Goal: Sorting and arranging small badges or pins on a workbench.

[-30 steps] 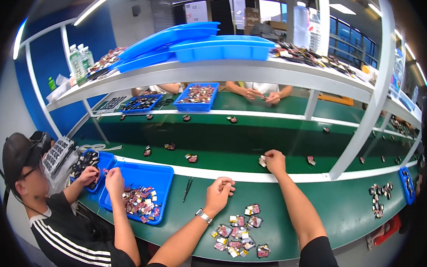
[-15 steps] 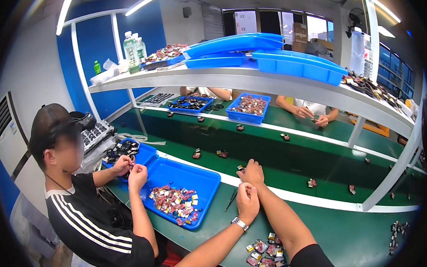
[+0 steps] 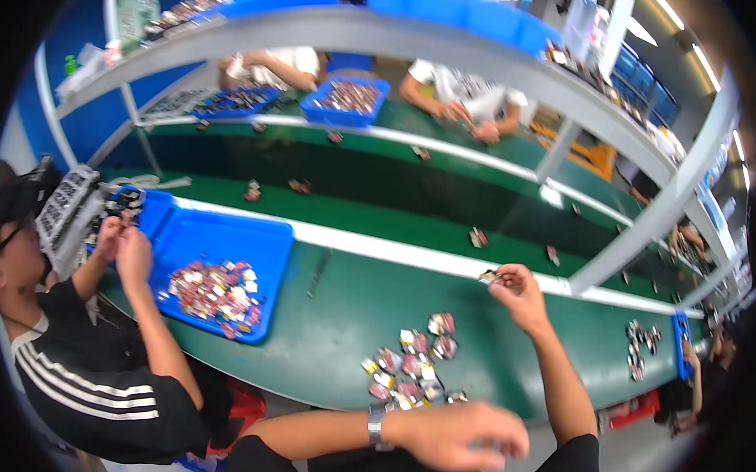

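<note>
My right hand (image 3: 520, 299) is raised over the green bench near the white rail, its fingers pinched on a small electronic assembly (image 3: 489, 278) with pale and dark parts. Low in front of me, my left hand (image 3: 460, 435), with a metal-banded watch at the wrist, holds nothing; its slightly blurred fingers are stretched out. Just beyond it lies a loose pile of similar small assemblies (image 3: 412, 364), pink, white and yellow, partly hidden by that hand. Dark tweezers (image 3: 318, 271) rest on the bench farther left.
A blue tray (image 3: 283, 256) of small pink and white parts stands at left, beside a seated co-worker (image 3: 92, 387). Beyond the white rail (image 3: 378, 248), spaced assemblies lie on the green belt (image 3: 393, 198). A shelf (image 3: 304, 30) crosses above; its post (image 3: 636, 227) slants down at right.
The view has swung right and down. My right hand has come back from the belt side of the rail with an assembly in its fingers. My left hand has drawn back toward me and opened.
</note>
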